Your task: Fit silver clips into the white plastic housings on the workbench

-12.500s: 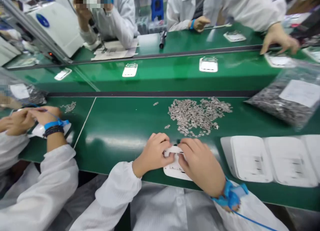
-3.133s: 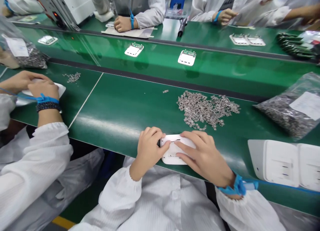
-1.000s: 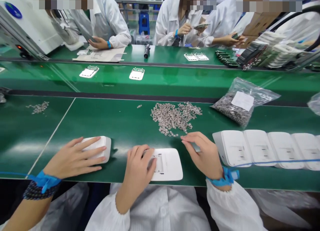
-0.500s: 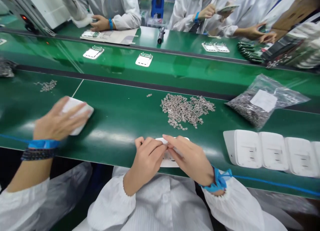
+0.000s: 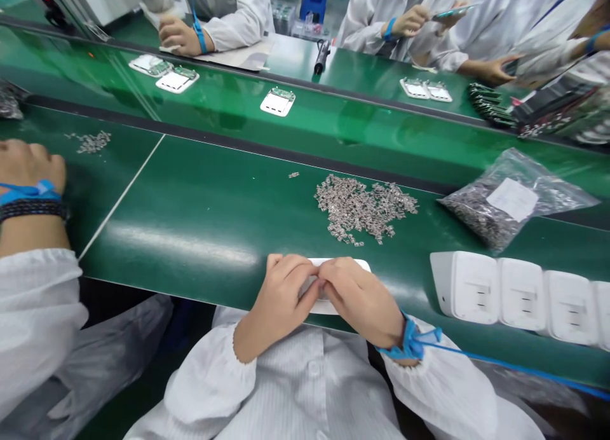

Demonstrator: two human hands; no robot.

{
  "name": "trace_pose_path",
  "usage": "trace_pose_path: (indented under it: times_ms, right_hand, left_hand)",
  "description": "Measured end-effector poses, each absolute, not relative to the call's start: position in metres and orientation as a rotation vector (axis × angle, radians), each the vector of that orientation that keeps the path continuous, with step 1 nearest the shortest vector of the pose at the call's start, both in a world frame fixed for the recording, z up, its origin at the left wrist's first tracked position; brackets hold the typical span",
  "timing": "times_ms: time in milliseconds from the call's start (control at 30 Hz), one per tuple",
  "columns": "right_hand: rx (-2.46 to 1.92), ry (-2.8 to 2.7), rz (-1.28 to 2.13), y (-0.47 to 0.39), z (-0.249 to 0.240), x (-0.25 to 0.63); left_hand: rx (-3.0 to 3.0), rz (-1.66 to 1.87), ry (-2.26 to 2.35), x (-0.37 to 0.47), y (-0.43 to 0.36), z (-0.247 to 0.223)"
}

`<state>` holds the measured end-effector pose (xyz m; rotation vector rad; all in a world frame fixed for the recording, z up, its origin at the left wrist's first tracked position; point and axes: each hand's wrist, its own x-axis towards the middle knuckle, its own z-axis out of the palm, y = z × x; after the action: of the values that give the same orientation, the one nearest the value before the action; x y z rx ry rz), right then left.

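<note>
A white plastic housing point(image 5: 325, 308) lies on the green bench in front of my body, mostly covered by my hands. Over its left part my left hand point(image 5: 286, 294) is closed, thumb and fingers pinched together. My right hand point(image 5: 365, 297), with a blue wrist strap point(image 5: 405, 341), is closed in the same way, its fingertips meeting those of the left above the housing. Whatever is between the fingertips is hidden. Just beyond lies a pile of small metal pieces point(image 5: 357, 205), with a stray metal piece point(image 5: 294, 174) to its left.
A row of white plug housings point(image 5: 474, 287) stands at right, below a clear bag of metal parts point(image 5: 500, 201). A co-worker's hand point(image 5: 28, 163) is at far left near a smaller metal pile point(image 5: 93, 142). White units with circuit boards point(image 5: 277, 102) lie on the green strip beyond; co-workers sit opposite.
The co-worker's hand on the left has moved further left, and the white piece under it is out of sight. Another white unit now shows on the far strip. My hands stay over the housing.
</note>
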<state>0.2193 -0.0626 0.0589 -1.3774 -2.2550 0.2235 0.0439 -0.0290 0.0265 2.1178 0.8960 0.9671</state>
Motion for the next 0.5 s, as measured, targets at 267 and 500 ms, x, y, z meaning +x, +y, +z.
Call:
trace_pose_path:
  times_ms: [267,500]
  right_hand:
    - [-1.388,-1.818,0.360,-0.067,0.065,0.212]
    - [-1.380,-1.873,0.349,-0.069,0.061,0.213]
  left_hand:
    - [2.109,0.939,0.952,0.044,-0.033,0.031]
    - [2.228,0.865,1.013,0.043,-0.037,0.032]
